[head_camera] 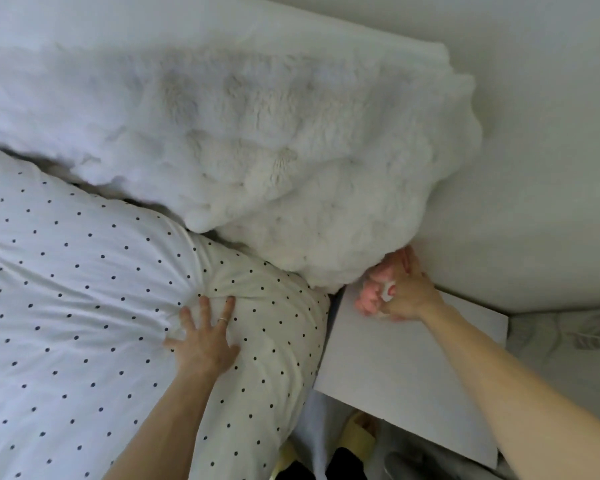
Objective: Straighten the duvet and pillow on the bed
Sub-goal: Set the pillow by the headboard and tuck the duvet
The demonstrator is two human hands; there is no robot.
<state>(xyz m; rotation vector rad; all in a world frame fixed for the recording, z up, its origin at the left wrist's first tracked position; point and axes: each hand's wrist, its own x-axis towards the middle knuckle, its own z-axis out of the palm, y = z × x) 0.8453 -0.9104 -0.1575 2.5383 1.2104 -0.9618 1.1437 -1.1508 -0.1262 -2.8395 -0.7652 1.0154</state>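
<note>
1. The left hand [203, 336] lies flat with fingers spread on the polka-dot duvet [84, 306], pressing a bunched corner – grasping nothing.
2. The right hand [407, 289] is clenched around a small pink object [373, 292] above a white bedside surface [413, 368].
3. The fluffy white pillow [257, 150] sits at the bed's head against the wall [534, 133], overlapping the duvet's edge.

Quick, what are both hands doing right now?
Left hand: open, fingers spread, pressing flat on the dotted duvet.
Right hand: closed around something pink, beside the fluffy pillow; what it is cannot be told.
</note>
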